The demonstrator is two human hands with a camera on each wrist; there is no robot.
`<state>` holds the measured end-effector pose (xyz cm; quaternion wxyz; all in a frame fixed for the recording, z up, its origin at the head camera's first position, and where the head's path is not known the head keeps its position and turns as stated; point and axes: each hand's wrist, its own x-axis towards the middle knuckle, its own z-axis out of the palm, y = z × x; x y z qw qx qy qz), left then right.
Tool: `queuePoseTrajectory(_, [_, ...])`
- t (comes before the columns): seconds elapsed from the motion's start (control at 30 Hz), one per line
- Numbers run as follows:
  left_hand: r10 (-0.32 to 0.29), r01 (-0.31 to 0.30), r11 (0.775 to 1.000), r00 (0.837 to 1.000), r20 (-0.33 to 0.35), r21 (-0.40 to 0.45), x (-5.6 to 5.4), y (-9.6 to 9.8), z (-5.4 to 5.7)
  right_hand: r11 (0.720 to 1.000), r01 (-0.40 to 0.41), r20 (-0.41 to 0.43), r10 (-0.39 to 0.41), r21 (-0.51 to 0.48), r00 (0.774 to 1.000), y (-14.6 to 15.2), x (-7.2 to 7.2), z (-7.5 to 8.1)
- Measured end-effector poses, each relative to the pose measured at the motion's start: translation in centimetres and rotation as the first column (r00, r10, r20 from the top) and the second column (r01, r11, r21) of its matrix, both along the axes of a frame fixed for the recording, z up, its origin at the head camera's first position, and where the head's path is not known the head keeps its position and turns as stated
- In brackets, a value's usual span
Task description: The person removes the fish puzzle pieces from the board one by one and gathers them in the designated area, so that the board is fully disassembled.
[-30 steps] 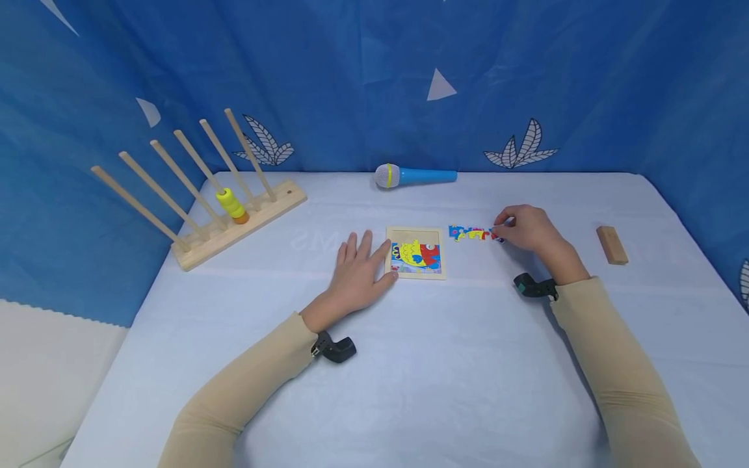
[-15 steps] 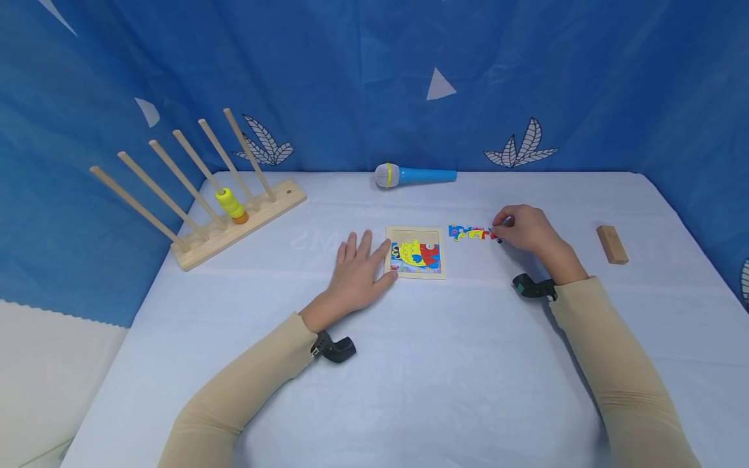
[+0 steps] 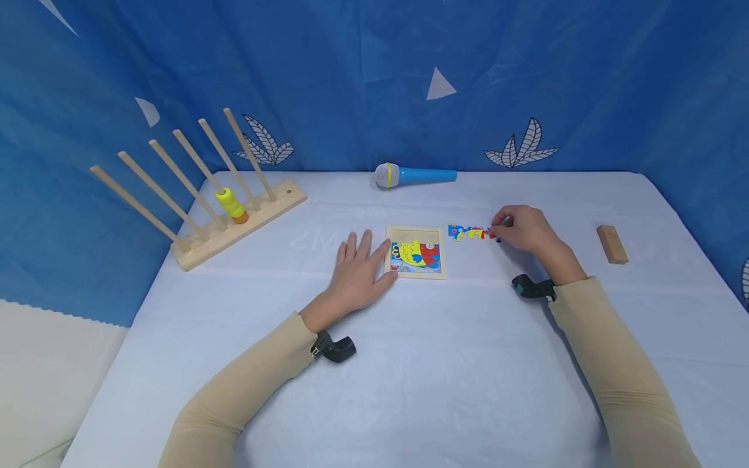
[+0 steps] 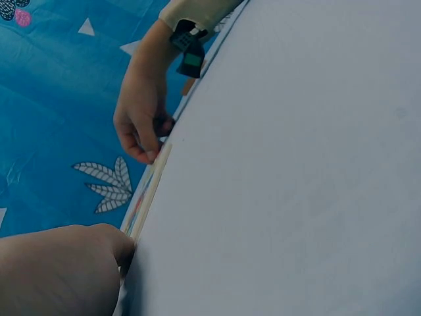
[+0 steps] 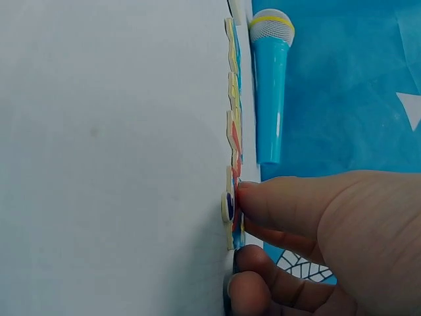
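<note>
My left hand (image 3: 358,276) lies with fingers spread on the table. Its thumb and index finger touch the left edge of a small wooden puzzle tray (image 3: 443,255), whose lower part holds a yellow-and-red fish picture. Right of the tray, several loose puzzle pieces (image 3: 471,233) form a row. At that row's right end, my right hand (image 3: 523,227) pinches a red-and-blue puzzle piece (image 5: 229,207) low at the table, thumb on its face. Curled fingers partly cover this piece. In the left wrist view, the tray shows edge-on between both hands.
A blue toy microphone (image 3: 427,176) lies at the back edge. A wooden peg stand (image 3: 257,224) with yellow and orange rings (image 3: 231,205) stands at the left. To the right is a wooden block (image 3: 612,245). Blue curtain (image 3: 363,84) rises behind the table.
My right hand has shifted slightly left, bringing its puzzle piece closer against the row. The left hand and the tray have stayed in place.
</note>
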<state>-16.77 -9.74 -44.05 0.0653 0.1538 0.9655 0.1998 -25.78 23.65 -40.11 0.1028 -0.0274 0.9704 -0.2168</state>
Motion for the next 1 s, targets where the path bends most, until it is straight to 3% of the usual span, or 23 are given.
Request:
queuePoseTrajectory(0.6, [0.002, -0.002, 1.0, 1.0, -0.004, 0.007, 0.0, 0.0, 0.0, 1.0, -0.014, -0.008, 0.014, -0.001, 1.0, 0.2, -0.1, -0.3])
queuePoseTrajectory(1.0, [0.007, -0.007, 1.0, 1.0, -0.01, 0.024, 0.2, 0.0, 0.2, 0.999, 0.001, -0.008, -0.001, -0.039, 1.0, -0.4, 0.1, 0.9])
